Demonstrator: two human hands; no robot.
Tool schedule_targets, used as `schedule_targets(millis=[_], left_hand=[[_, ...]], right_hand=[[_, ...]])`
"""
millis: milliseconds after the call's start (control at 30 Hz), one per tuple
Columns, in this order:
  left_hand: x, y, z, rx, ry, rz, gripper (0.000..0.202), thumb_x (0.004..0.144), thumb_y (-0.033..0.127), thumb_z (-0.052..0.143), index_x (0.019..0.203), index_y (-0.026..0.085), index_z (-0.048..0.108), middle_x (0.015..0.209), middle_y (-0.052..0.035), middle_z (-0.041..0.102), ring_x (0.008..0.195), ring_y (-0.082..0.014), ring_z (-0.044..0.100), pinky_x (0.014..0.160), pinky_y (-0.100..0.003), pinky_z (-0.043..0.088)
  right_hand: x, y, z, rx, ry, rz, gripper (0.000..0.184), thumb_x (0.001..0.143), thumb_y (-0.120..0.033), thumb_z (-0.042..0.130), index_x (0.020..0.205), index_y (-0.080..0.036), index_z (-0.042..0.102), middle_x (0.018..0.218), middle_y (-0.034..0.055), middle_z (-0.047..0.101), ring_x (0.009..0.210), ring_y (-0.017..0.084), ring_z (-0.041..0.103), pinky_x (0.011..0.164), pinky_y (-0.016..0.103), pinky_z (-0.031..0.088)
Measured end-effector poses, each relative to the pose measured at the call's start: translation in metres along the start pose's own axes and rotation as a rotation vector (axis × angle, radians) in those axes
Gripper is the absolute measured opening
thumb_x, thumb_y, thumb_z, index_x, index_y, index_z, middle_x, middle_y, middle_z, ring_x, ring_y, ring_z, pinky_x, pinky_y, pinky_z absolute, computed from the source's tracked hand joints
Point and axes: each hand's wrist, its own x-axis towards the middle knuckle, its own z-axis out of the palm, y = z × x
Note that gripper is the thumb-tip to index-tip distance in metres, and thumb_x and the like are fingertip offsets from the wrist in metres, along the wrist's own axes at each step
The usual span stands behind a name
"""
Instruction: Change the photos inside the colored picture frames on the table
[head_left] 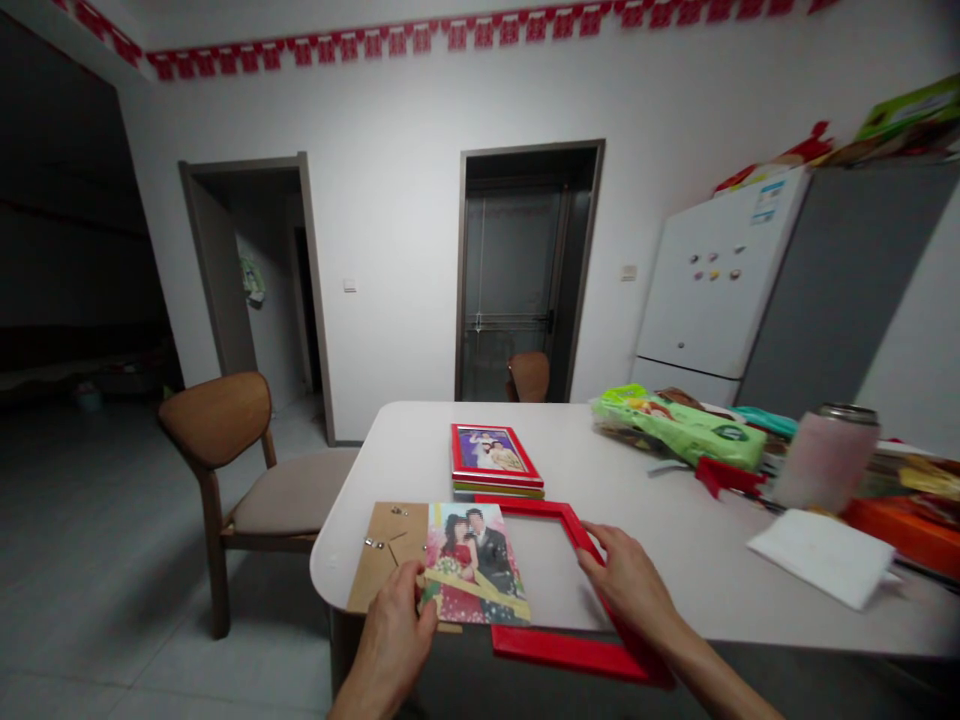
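My left hand (399,622) pinches the left edge of a photo print (480,560) of a couple in a red dress and a dark suit. Beneath the photo's left side lies a brown backing board (375,570) with small metal clips. My right hand (626,575) grips the right side of an empty red picture frame (570,650), whose near side juts past the table's front edge. The photo overlaps the frame's left part. Just behind stands a stack of picture frames, topped by a red framed photo (495,452).
On the white table (690,570), at right, are a green package (675,425), a pink jar (825,460), white folded paper (821,555) and an orange box (907,530). A wooden chair (217,420) stands left; a fridge (712,280) stands behind.
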Motion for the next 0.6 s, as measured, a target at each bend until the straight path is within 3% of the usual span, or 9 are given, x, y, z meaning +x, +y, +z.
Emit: schedule_targets(millis=[67,133,200,267,367,500,600], left_hand=[[0.000,0.002,-0.001,0.004,0.007,0.008,0.030,0.068,0.014,0.043,0.098,0.015,0.049,0.087,-0.0057,0.056,0.083,-0.0182,0.053,0.072,-0.027,0.040],[-0.001,0.005,-0.002,-0.004,0.013,0.024,0.032,0.068,0.015,0.043,0.099,0.017,0.050,0.091,-0.0060,0.056,0.087,-0.0194,0.052,0.075,-0.028,0.040],[-0.003,0.011,0.000,-0.020,0.024,0.070,0.033,0.068,0.016,0.042,0.100,0.018,0.050,0.094,-0.0061,0.055,0.091,-0.0202,0.051,0.078,-0.029,0.039],[-0.005,0.016,0.005,-0.025,0.021,0.152,0.038,0.067,0.016,0.043,0.104,0.018,0.050,0.101,-0.0074,0.054,0.099,-0.0212,0.047,0.085,-0.032,0.036],[-0.005,0.025,0.019,0.006,-0.065,0.259,0.053,0.061,0.016,0.048,0.114,0.014,0.045,0.122,-0.0110,0.043,0.114,-0.0250,0.035,0.096,-0.038,0.026],[0.004,0.037,0.031,0.044,-0.119,0.273,0.063,0.056,0.009,0.047,0.118,0.010,0.041,0.131,-0.0129,0.031,0.120,-0.0278,0.025,0.099,-0.043,0.021],[0.014,0.047,0.025,-0.088,0.004,0.332,0.057,0.062,0.004,0.039,0.119,0.011,0.041,0.128,-0.0102,0.037,0.119,-0.0222,0.029,0.100,-0.040,0.022]], right_hand=[[-0.002,-0.017,0.003,0.172,-0.024,0.002,0.045,0.067,-0.026,0.042,0.105,-0.005,0.054,0.100,0.0147,0.059,0.087,0.021,0.056,0.081,0.030,0.040],[-0.004,-0.035,0.011,0.407,-0.140,0.083,0.047,0.067,-0.027,0.043,0.108,-0.007,0.050,0.085,0.0098,0.063,0.068,0.015,0.059,0.065,0.026,0.045],[-0.004,-0.050,0.023,0.633,-0.292,0.227,0.053,0.066,-0.025,0.045,0.115,-0.006,0.042,0.062,0.0028,0.062,0.047,0.011,0.053,0.045,0.021,0.040],[-0.004,-0.062,0.035,0.798,-0.403,0.355,0.058,0.065,-0.022,0.046,0.119,-0.002,0.036,0.044,-0.0045,0.052,0.034,0.008,0.043,0.034,0.018,0.030],[-0.002,-0.075,0.041,0.965,-0.517,0.400,0.045,0.062,-0.019,0.049,0.104,-0.002,0.050,0.039,-0.0059,0.047,0.033,0.006,0.040,0.034,0.016,0.027],[0.000,-0.099,0.019,1.152,-0.505,0.368,0.024,0.062,-0.020,0.049,0.081,-0.009,0.059,0.049,-0.0020,0.055,0.041,0.007,0.048,0.040,0.017,0.035],[0.000,-0.119,-0.006,1.308,-0.410,0.243,0.022,0.063,-0.027,0.054,0.079,-0.012,0.058,0.053,-0.0020,0.057,0.043,0.006,0.047,0.042,0.017,0.037]])
